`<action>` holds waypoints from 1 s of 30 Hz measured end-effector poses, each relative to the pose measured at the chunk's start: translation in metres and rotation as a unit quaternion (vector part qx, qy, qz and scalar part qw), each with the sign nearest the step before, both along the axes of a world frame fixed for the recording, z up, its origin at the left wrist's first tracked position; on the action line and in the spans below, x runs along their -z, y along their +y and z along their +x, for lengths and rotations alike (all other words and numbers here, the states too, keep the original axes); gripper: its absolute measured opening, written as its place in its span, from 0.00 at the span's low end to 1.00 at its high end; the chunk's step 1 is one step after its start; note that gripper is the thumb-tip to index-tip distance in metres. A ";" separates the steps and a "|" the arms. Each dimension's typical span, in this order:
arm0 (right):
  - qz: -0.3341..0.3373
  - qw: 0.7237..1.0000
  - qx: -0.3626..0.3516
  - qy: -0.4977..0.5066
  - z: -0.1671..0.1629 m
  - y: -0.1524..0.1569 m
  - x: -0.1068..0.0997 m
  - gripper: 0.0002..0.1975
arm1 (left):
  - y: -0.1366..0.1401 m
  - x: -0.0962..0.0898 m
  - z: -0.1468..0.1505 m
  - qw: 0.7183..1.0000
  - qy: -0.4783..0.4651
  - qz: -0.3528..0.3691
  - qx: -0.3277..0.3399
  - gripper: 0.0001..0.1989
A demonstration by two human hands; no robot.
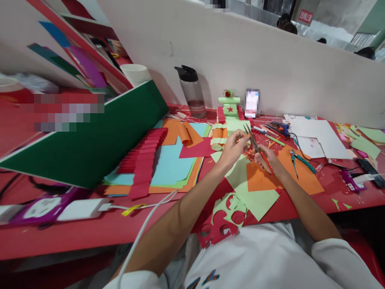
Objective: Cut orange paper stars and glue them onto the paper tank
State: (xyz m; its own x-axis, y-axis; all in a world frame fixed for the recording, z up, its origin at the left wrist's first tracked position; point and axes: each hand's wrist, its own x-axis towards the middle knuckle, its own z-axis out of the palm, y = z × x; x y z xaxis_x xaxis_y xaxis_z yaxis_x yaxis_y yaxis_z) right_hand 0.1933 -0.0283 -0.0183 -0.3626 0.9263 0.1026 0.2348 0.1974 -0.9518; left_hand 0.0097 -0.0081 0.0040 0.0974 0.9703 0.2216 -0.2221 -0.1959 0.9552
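Note:
My right hand (267,157) is closed around the red-handled scissors (253,139), whose blades point up and away from me, slightly apart. Close to the blades, my left hand (235,147) has its fingertips pinched together; whatever is between them is too small to make out. Behind my hands stands a paper model (231,109) in light green, red and orange, with a red star on its front. Beneath them lie orange paper (261,176) and light green paper (255,202). Cut-out green scraps (221,205) and red scraps (215,232) rest at the table's front edge.
Coloured sheets (171,160) with a pleated red strip (143,172) lie left, beside a leaning green board (90,148). A bottle (192,94) and phone (252,103) stand by the partition. Pliers (302,161), white paper (325,134) and a purple power strip (349,180) are right.

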 end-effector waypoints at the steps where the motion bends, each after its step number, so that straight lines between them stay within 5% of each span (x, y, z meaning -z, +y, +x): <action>1: 0.003 1.000 0.000 -0.001 0.000 0.000 0.000 0.30 | 0.000 0.000 0.000 1.000 0.001 0.000 0.000 0.10; 30: 0.013 1.000 -0.013 -0.008 0.005 0.003 0.005 0.27 | 0.003 0.003 -0.001 1.000 0.016 0.015 -0.011 0.09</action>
